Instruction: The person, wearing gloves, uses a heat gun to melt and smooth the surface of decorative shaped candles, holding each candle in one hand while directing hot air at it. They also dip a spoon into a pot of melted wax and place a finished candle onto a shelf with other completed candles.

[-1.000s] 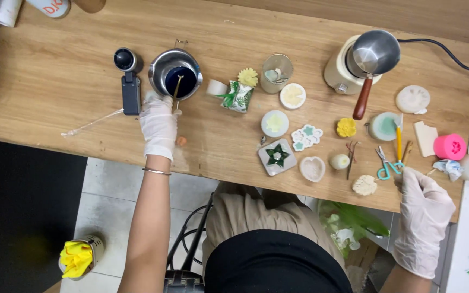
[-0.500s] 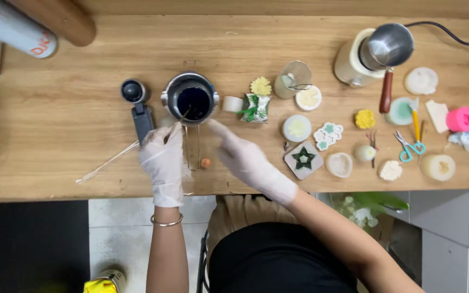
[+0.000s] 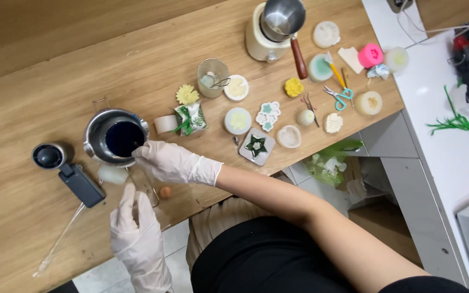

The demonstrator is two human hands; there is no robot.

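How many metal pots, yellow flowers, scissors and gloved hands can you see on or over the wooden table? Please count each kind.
Metal pots: 2
Yellow flowers: 2
Scissors: 1
Gloved hands: 2
Total: 7

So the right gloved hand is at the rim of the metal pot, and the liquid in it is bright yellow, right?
Not quite. The right hand is at the rim of the metal pot, but the head view shows the liquid is dark blue, not bright yellow.
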